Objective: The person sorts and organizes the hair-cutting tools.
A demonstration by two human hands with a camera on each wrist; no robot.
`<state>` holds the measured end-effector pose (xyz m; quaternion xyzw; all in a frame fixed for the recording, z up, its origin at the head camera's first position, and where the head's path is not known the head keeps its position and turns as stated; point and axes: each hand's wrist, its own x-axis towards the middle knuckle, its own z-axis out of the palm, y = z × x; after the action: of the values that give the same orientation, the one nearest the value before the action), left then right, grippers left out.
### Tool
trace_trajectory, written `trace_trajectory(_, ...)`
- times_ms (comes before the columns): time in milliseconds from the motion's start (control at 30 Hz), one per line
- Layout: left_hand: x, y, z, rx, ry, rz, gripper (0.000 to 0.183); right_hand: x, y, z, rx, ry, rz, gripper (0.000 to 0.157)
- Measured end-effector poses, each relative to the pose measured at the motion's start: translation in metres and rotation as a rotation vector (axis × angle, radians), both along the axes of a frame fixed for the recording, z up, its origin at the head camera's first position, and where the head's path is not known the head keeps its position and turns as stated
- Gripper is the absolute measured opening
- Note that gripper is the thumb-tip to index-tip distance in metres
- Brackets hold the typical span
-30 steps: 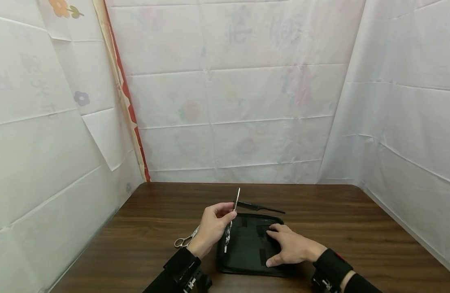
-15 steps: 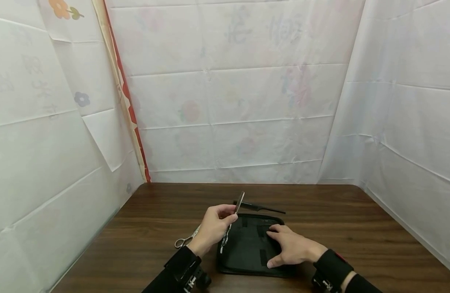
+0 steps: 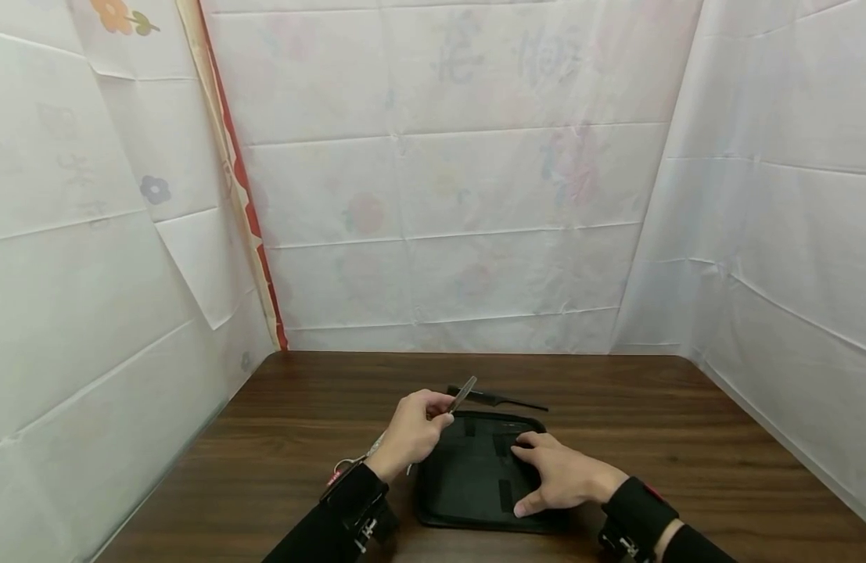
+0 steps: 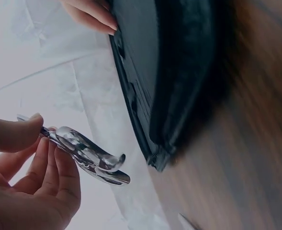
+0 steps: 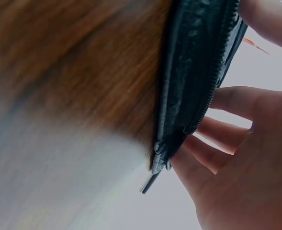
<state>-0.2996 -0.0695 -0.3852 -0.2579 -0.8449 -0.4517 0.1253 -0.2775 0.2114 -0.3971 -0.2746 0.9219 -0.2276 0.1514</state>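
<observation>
A silver tool (image 3: pixel 464 393) (scissors-like, seen nearly edge-on) is up off the tabletop (image 3: pixel 306 407), above the upper left part of a black case (image 3: pixel 468 489). It sits between the thumb and fingertips of the left grip (image 3: pixel 413 434), with only its own thickness separating them. The hold is near the tool's middle: in the head view the flat, narrow end slants past the thumb, away from the person and to the right. In the left wrist view the shiny, curved handle ends extend out on the other side of the fingertips, near a corner of the case but apart from it.

The case lies with its dark inside facing up, small black straps (image 3: pixel 505 495) showing within. The right grip (image 3: pixel 562 469) rests over its right side, thumb and fingers spread well apart and slightly bent, touching the case; a zipper (image 5: pixel 222 52) runs along the edge beside those fingers.

Just beyond the case's far edge lies a black comb (image 3: pixel 499 399), its thin tail pointing right. To the left of the case, partly hidden by the left wrist, silver scissors (image 3: pixel 373 449) lie on the wood. Black bands (image 3: pixel 637 516) wrap both wrists. White sheets (image 3: pixel 440 195) with fold creases hang around the tabletop.
</observation>
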Motion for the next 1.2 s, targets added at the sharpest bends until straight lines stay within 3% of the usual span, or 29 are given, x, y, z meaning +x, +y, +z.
trace_trajectory(200,-0.006,-0.001,-0.001,-0.09,0.068,0.004,0.022,-0.004,0.001,-0.001,0.017,0.007,0.01,0.091)
trace_trajectory(433,-0.011,-0.004,0.001,-0.214,0.078,0.023,0.023,-0.002,-0.008,0.007,0.06,0.022,-0.025,0.088)
trace_trajectory(667,-0.016,-0.005,-0.002,-0.336,0.155,0.034,0.018,-0.001,-0.007,0.006,0.067,0.032,-0.032,0.088)
trace_trajectory(933,-0.019,-0.007,-0.005,-0.439,0.166,0.08,0.019,-0.001,-0.007,0.007,0.093,0.04,-0.022,0.088)
trace_trajectory(1200,-0.025,-0.01,-0.007,-0.501,0.184,0.085,0.022,0.0,-0.008,0.006,0.097,0.032,-0.027,0.088)
